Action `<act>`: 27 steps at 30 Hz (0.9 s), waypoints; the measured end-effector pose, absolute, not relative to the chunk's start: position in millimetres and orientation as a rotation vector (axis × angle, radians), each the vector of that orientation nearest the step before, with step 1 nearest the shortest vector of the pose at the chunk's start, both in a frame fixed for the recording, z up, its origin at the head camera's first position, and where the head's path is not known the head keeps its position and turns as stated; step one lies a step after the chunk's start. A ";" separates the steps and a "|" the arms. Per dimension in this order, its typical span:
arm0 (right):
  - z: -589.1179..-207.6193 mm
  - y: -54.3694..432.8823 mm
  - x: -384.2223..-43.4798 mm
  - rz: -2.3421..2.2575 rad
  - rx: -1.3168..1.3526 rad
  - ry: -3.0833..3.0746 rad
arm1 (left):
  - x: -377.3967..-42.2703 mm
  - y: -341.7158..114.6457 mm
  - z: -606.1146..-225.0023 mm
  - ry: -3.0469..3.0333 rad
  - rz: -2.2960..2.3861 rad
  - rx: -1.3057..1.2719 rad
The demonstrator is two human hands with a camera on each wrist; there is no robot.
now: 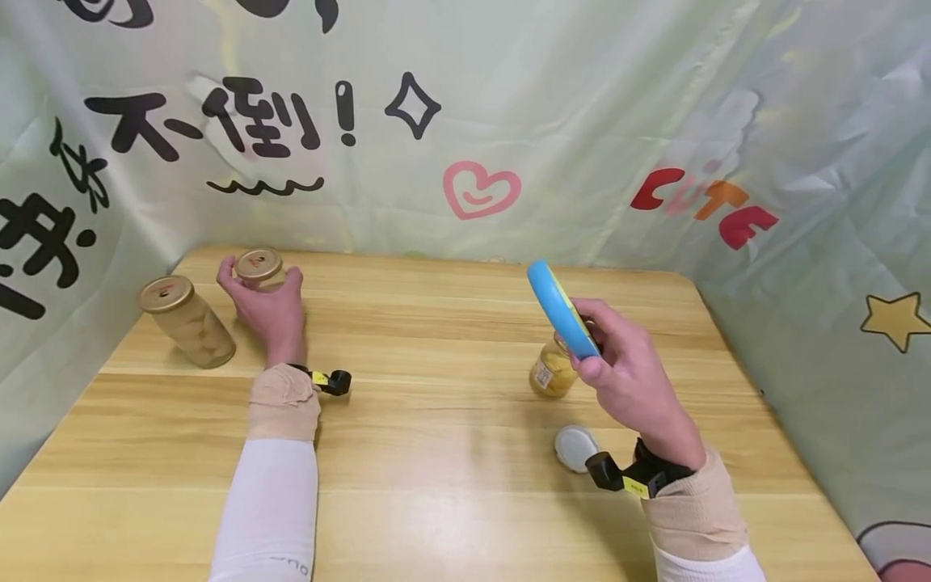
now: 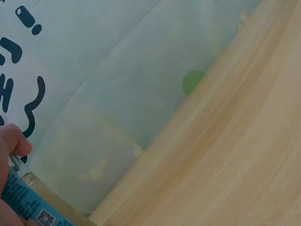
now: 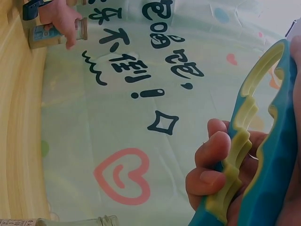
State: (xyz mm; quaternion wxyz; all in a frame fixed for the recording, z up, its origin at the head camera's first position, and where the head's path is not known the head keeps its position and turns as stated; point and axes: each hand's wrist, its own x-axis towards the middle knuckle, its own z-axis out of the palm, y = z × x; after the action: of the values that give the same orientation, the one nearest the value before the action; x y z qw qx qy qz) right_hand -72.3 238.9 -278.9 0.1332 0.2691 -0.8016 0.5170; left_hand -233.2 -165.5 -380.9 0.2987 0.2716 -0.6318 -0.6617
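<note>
My left hand (image 1: 272, 311) grips a glass jar with a gold lid (image 1: 259, 263) at the back left of the table, thumb and fingers on either side just below the lid. In the left wrist view a blue label (image 2: 28, 202) shows on this jar. My right hand (image 1: 633, 372) holds up a blue and yellow jar opener (image 3: 230, 155), its toothed yellow inner edge visible in the right wrist view. Below the opener stands a small glass jar of yellow contents (image 1: 553, 373), partly hidden by the hand; its bare threaded neck (image 3: 109, 221) shows in the right wrist view.
A tall gold-lidded jar (image 1: 191, 323) of pale pieces stands left of my left hand. A silvery round lid (image 1: 575, 448) lies on the wooden table (image 1: 429, 453) near my right wrist. A printed cloth (image 1: 567, 105) hangs behind the table and along its sides.
</note>
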 end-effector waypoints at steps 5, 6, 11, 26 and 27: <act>-279.5 239.9 -73.2 1.476 0.789 -2.334 | -234.1 -166.0 -383.9 -1.758 -1.687 0.742; -279.6 239.8 -73.5 1.477 0.792 -2.333 | -234.6 -165.6 -384.0 -1.764 -1.689 0.737; -281.2 238.5 -74.0 1.458 0.787 -2.333 | -236.0 -163.5 -383.2 -1.804 -1.725 0.717; -280.4 235.6 -71.4 1.406 0.733 -2.334 | -234.1 -160.7 -381.3 -1.824 -1.822 0.673; -280.5 235.7 -71.6 1.396 0.730 -2.341 | -234.1 -160.2 -381.3 -1.824 -1.840 0.665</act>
State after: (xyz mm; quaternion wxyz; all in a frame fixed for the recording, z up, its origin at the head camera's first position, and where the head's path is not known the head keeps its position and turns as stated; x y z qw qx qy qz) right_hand -71.6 235.7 -280.5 0.1592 0.2555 -0.8191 0.4883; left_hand -234.1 -160.2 -381.3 0.2314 0.2420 -0.6633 -0.6693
